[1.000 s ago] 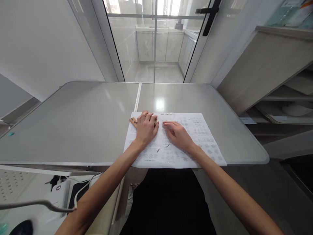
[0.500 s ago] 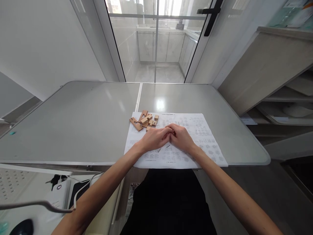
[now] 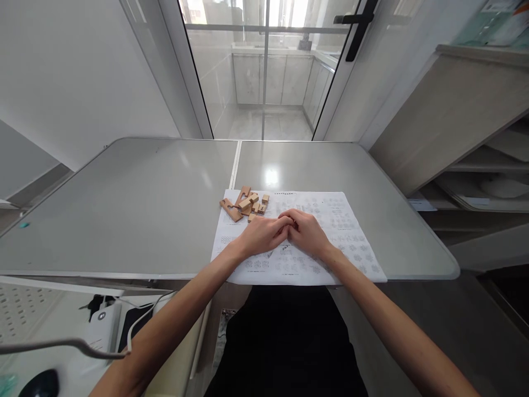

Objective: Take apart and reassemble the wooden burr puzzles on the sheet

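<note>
My left hand (image 3: 264, 232) and my right hand (image 3: 306, 229) meet over a printed paper sheet (image 3: 351, 226), their fingers curled against each other. Whatever lies between the fingers is hidden; both hands look closed. Just beyond my left hand, a small heap of wooden puzzle pieces (image 3: 244, 204) rests on the sheet's far left corner. Some of these are flat with cut-out notches, others are short blocks. Small drawings and lines of text cover the paper.
The grey folding table (image 3: 124, 209) has a seam running across its middle. At the lower left stands a white surface with a white box (image 3: 102, 328) and a cable (image 3: 61, 344). Wooden shelves (image 3: 446, 110) rise on the right, and a glass door (image 3: 264, 82) stands behind the table.
The view has shifted very slightly. My hands keep the same closed pose against each other, and the wooden pieces lie as before.
</note>
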`<action>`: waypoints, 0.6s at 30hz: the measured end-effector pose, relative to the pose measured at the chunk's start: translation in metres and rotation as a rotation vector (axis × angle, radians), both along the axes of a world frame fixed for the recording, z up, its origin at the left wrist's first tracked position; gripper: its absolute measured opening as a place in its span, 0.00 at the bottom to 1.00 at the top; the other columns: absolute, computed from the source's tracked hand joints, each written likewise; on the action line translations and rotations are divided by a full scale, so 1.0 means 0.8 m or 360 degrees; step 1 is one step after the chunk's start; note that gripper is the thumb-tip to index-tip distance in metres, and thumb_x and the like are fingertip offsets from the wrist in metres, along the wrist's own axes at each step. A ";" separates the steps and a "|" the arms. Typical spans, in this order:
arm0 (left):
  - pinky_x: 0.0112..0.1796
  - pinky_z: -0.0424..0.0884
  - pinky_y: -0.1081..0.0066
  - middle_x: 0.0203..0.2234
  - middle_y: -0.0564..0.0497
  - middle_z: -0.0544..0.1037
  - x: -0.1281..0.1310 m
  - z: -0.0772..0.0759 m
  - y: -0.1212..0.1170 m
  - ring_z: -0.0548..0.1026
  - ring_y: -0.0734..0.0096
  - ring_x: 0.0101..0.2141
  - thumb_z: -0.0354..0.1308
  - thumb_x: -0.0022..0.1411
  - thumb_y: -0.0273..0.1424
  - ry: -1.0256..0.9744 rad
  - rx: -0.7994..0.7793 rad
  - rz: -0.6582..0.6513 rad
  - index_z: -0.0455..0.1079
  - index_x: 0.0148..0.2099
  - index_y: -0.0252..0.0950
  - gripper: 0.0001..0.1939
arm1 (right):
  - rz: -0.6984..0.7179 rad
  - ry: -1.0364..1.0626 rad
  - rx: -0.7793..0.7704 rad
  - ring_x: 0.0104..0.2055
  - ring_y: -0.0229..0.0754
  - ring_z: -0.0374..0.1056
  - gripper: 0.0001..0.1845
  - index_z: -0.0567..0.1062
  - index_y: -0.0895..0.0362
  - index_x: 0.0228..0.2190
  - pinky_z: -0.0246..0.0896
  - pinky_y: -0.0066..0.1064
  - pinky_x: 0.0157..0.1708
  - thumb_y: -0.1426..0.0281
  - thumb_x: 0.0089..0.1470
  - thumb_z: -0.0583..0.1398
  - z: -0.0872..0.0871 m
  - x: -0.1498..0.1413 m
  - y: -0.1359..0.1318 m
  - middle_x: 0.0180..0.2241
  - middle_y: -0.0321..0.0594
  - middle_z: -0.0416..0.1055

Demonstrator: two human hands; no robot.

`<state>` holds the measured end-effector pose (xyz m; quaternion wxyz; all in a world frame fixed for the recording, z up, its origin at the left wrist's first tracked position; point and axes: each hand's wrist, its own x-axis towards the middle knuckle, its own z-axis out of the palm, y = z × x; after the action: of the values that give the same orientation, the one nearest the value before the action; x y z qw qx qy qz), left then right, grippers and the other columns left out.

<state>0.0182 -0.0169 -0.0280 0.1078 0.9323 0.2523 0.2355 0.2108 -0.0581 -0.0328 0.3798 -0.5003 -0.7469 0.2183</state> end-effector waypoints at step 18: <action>0.23 0.53 0.70 0.24 0.56 0.79 0.000 0.002 0.000 0.73 0.73 0.21 0.49 0.75 0.31 -0.0010 0.0024 0.0029 0.73 0.50 0.39 0.11 | -0.0008 0.0000 0.0008 0.37 0.45 0.75 0.19 0.77 0.52 0.39 0.69 0.36 0.38 0.82 0.53 0.54 0.002 -0.001 0.001 0.39 0.39 0.80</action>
<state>0.0186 -0.0172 -0.0264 0.0996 0.9300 0.2587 0.2412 0.2103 -0.0572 -0.0314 0.3815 -0.5011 -0.7462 0.2155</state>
